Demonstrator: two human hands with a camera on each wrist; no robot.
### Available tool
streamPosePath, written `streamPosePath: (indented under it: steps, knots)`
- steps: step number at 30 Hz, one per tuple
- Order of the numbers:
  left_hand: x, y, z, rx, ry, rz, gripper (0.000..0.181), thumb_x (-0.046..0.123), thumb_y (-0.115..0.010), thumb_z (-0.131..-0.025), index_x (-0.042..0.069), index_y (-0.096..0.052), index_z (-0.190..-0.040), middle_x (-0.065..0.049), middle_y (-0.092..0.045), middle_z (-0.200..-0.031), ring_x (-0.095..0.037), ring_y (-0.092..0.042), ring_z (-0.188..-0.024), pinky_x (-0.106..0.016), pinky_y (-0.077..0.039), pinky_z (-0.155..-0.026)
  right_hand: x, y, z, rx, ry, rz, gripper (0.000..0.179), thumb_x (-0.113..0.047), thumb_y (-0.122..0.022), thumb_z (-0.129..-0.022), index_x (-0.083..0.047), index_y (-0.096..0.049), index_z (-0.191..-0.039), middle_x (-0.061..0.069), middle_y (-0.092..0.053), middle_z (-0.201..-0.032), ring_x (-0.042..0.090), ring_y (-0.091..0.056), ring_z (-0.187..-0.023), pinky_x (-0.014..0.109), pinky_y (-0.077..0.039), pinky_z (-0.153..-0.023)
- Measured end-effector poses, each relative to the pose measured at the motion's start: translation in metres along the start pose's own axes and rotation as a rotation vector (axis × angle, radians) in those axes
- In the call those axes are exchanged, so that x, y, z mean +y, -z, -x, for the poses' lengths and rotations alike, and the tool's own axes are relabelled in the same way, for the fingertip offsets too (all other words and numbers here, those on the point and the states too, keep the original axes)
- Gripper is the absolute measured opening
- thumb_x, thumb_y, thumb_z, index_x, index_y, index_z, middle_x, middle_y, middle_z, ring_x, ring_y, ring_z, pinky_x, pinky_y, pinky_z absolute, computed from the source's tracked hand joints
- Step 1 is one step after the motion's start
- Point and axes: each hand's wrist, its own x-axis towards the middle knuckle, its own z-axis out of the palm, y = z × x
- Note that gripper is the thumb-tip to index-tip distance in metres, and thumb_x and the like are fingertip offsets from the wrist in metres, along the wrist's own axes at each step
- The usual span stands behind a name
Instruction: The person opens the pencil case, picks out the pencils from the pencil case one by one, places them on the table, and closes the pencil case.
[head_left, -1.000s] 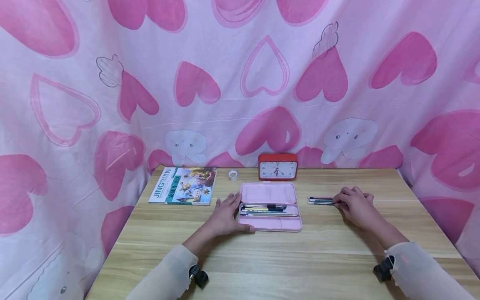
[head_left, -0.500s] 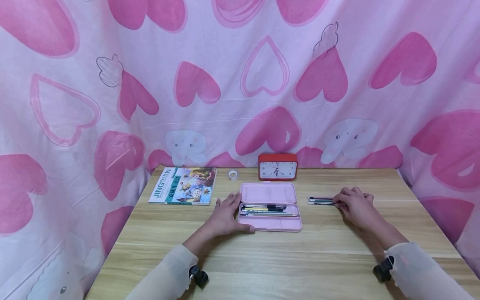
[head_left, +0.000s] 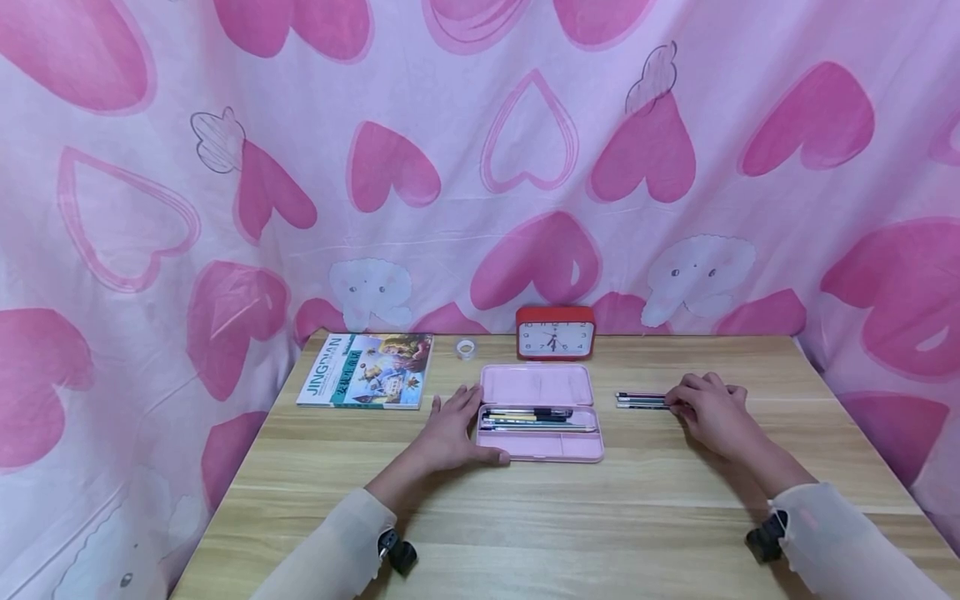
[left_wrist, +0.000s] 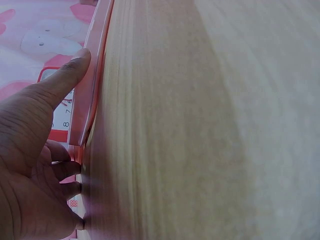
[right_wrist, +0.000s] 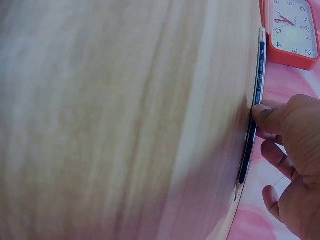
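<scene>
A pink pencil case (head_left: 582,450) lies open on the table in the head view, with several pens and pencils (head_left: 536,421) in its back compartment. My left hand (head_left: 452,433) spans the case's left end with fingers spread, the thumb along the front wall. The left wrist view shows that thumb (left_wrist: 72,70) against the case's side. To the right, my right hand (head_left: 708,412) pinches a small bundle of pencils (head_left: 637,402) near their right part, down at the tabletop. A dark blue pencil (right_wrist: 260,75) from it shows between thumb and fingers in the right wrist view.
A red alarm clock (head_left: 555,333) stands behind the case. Left of it are a roll of tape (head_left: 466,348) and a picture book (head_left: 367,372). A pink heart-patterned curtain (head_left: 420,92) hangs close behind the wooden table (head_left: 555,533).
</scene>
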Motion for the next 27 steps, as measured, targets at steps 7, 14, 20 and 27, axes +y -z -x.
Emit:
streamPosePath:
  steps: [7,14,20,27]
  knots:
    - [0.0,0.0,0.0,-0.001,0.003,-0.004,0.137,0.078,-0.091,-0.073,0.019,-0.025,-0.178,-0.001,-0.024,-0.186,-0.029,-0.011,-0.176,-0.062,0.001,-0.142,0.0,0.001,-0.001,-0.007,-0.01,0.002,0.015,-0.003,-0.082,-0.095,-0.016,-0.082,-0.102,0.006,-0.071,-0.105,0.034,-0.057,-0.101,0.07,-0.04,-0.085]
    - [0.0,0.0,0.0,-0.002,-0.001,0.003,0.137,0.077,-0.091,-0.073,0.018,-0.025,-0.178,-0.002,-0.024,-0.186,-0.03,-0.012,-0.176,-0.062,0.0,-0.142,-0.001,0.001,-0.001,-0.012,-0.014,0.002,0.014,-0.004,-0.082,-0.095,-0.016,-0.082,-0.103,0.006,-0.071,-0.105,0.034,-0.057,-0.101,0.07,-0.041,-0.085]
    - [0.001,0.001,0.0,0.001,-0.007,0.006,0.137,0.077,-0.091,-0.074,0.019,-0.025,-0.178,-0.002,-0.024,-0.186,-0.03,-0.012,-0.176,-0.063,0.001,-0.142,-0.006,0.004,-0.004,-0.002,-0.011,-0.02,0.01,-0.01,-0.085,-0.096,-0.016,-0.082,-0.104,0.007,-0.072,-0.106,0.035,-0.057,-0.103,0.069,-0.038,-0.087]
    - [0.001,0.002,0.001,-0.005,0.001,0.005,0.137,0.077,-0.091,-0.074,0.019,-0.024,-0.178,-0.001,-0.024,-0.186,-0.03,-0.011,-0.176,-0.062,0.001,-0.142,-0.019,0.005,-0.011,-0.002,0.006,-0.032,0.013,-0.016,-0.083,-0.098,-0.013,-0.082,-0.111,0.007,-0.074,-0.109,0.036,-0.058,-0.105,0.065,-0.038,-0.086]
